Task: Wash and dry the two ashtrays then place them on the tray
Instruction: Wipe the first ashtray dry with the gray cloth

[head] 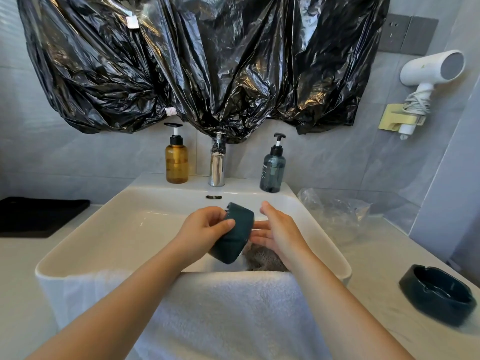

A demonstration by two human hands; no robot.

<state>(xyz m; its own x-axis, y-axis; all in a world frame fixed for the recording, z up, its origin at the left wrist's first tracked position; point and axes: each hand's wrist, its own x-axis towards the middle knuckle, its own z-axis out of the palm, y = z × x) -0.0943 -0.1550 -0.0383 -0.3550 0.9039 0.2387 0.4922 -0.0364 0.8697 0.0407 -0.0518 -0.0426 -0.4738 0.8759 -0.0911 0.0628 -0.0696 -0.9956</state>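
Fingers point(228, 223) of your left hand point(205, 227) clamp one ashtray point(233, 235) over the basin point(109, 229); right hand point(278, 229) open, empty; washing step, faucet point(217, 165) needed next

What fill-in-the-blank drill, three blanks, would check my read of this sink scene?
1. The dark green ashtray over the white sink is gripped by the ___ hand.
2. The second dark ashtray rests on the counter to the sink's ___.
3. The amber pump bottle stands ___ of the chrome faucet.

Missing: left; right; left
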